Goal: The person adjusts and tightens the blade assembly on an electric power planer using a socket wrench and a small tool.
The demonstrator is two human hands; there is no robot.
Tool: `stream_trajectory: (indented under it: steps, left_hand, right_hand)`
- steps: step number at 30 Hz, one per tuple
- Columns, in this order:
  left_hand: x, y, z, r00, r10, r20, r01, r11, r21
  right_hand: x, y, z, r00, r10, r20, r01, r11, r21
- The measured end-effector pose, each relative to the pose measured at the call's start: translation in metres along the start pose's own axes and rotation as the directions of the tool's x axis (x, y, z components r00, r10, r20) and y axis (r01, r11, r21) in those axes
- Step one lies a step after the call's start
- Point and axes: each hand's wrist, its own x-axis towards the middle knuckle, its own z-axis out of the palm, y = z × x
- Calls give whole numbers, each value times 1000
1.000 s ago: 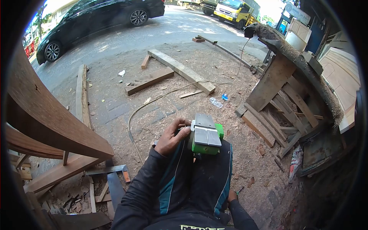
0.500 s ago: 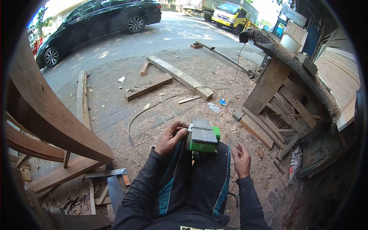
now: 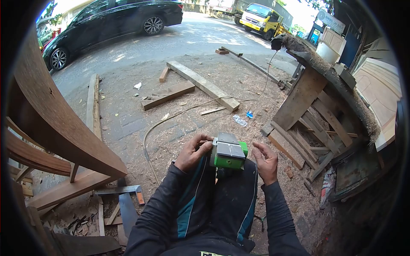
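A green electric hand planer (image 3: 230, 155) rests upside down on my knees, its grey metal sole facing up. My left hand (image 3: 194, 151) grips the planer's left side, thumb and fingers bent against its edge. What those fingertips cover is hidden. To the right of the planer, my right hand (image 3: 265, 161) is raised just above the knee, a small gap away from the tool. Its fingers are loosely bent and apart, with nothing visible in them.
On the left stands a curved wooden frame (image 3: 64, 123); a try square (image 3: 124, 190) and a saw blade (image 3: 128, 209) lie below. Timber beams (image 3: 205, 85), a cable (image 3: 188, 112) and a plastic bottle (image 3: 240, 120) lie ahead. A shavings-covered workbench (image 3: 324, 64) stands on the right.
My right hand has risen and moved toward the planer's right side. My left hand stays on the planer. The whole view has shifted slightly.
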Motion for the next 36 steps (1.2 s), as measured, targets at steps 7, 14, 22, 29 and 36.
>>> stream_trajectory:
  steps: [7,14,22,29,36]
  left_hand:
    - [-1,0,3,1000,-22,10,22,999,-26]
    - [0,3,1,998,20,58,-20,1000,0]
    - [0,8,-3,996,38,82,-44,996,73]
    - [2,5,-3,995,50,83,-55,997,61]
    - [2,5,-4,995,62,81,-68,995,78]
  right_hand:
    - [45,2,0,938,-21,347,-52,978,200]
    - [62,3,5,883,-91,461,-34,966,256]
    - [68,2,8,855,-164,491,34,964,263]
    - [67,7,14,863,-175,474,34,956,292]
    - [61,6,19,882,-223,416,80,940,333]
